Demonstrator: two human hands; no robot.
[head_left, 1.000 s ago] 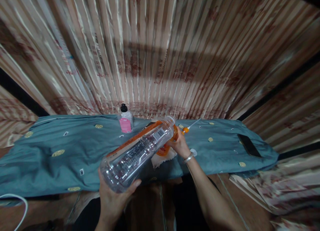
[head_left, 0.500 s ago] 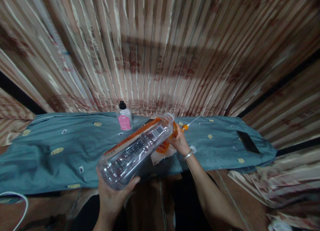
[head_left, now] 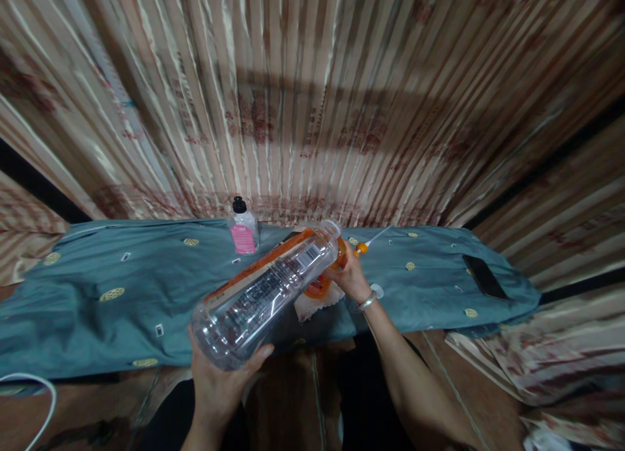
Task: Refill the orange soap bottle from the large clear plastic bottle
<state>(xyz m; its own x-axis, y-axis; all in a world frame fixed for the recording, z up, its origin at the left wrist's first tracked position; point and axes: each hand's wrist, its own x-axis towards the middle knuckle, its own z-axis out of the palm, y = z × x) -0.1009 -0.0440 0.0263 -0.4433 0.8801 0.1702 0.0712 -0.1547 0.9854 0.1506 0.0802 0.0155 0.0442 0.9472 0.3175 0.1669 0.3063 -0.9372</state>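
large clear bottle (head_left: 266, 295): held aslant above the near part of the blue-green cloth (head_left: 156, 269), long axis running from the base, near the body and to the left, to the neck, farther off and to the right; mouth pointing away and rightward.

left hand (head_left: 222, 379): cupped around the bottle's base, thumb along the near side.

right hand (head_left: 350, 275): closed around an orange container (head_left: 339, 254), just beside the bottle's neck; contact between container and neck hidden, cannot tell. silver bracelet (head_left: 367, 300) at the wrist.

edges and spacing: base reaching near the cloth's front edge; pink-labelled bottle (head_left: 244, 236) upright toward the back, apart from the large one, with a gap between; black phone (head_left: 485, 277) lying flat, well apart to the right; orange pump piece (head_left: 362, 248) with pale tube, just beyond the right hand; round white disc (head_left: 376, 291) beside the bracelet.

materials and shapes: ribbed, glossy transparent plastic, orange label with barcode; white tissue (head_left: 312, 310) with ragged edge, under the orange container; creased fabric with yellow oval prints; pleated striped curtain (head_left: 293, 80) behind; white cable (head_left: 49, 399), looped at lower left.
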